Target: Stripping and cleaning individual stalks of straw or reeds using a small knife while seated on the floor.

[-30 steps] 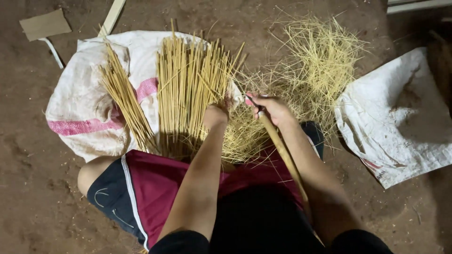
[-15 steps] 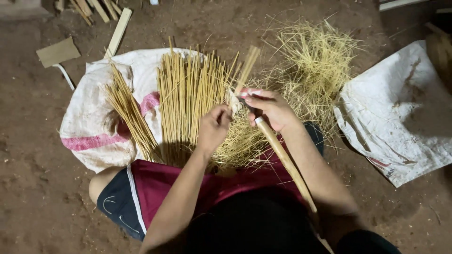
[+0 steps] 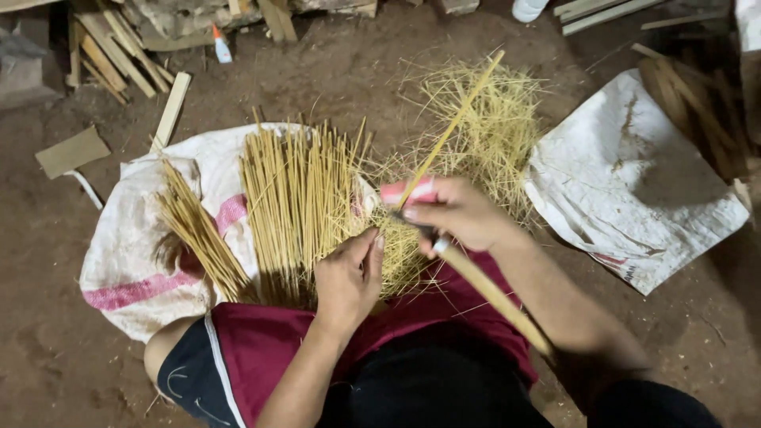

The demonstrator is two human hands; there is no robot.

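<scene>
While the right hand [image 3: 460, 215] grips the long bamboo strip [image 3: 452, 127] with closed fingers, the left hand [image 3: 347, 276], fingers together, rests on the thin sticks [image 3: 297, 202]; better keep the strip steady and shave away from the body.

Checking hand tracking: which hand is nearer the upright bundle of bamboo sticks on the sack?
Left. The left hand touches the stick bundle at its base; the right hand is off to its right, gripping a bamboo strip.

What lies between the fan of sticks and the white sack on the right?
In the head view, a heap of fine straw shavings lies between the fan of sticks and the white sack.
</scene>
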